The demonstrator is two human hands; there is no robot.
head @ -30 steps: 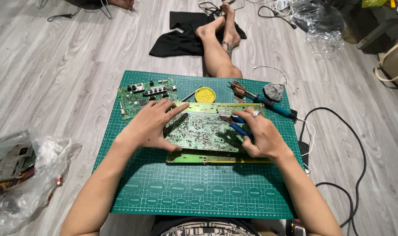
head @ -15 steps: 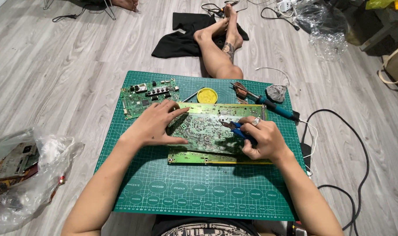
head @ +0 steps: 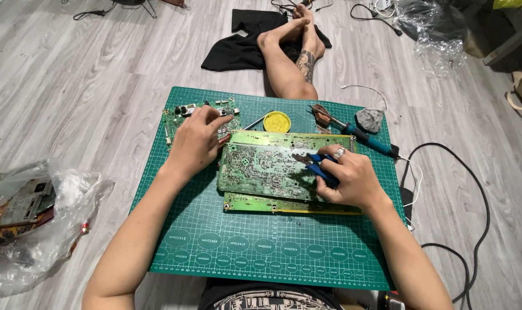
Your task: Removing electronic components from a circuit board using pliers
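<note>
While the left hand (head: 197,140) rests open-fingered on the large green circuit board (head: 261,169) at the frame's centre, on a green cutting mat (head: 261,252), the right hand (head: 347,178) grips blue-handled pliers (head: 318,166) against it.

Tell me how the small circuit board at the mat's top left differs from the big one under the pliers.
The small circuit board lies component-side up; the big circuit board shows its solder side. The small one lies flat on the mat; the big one rests on another board. Both are green.
</note>
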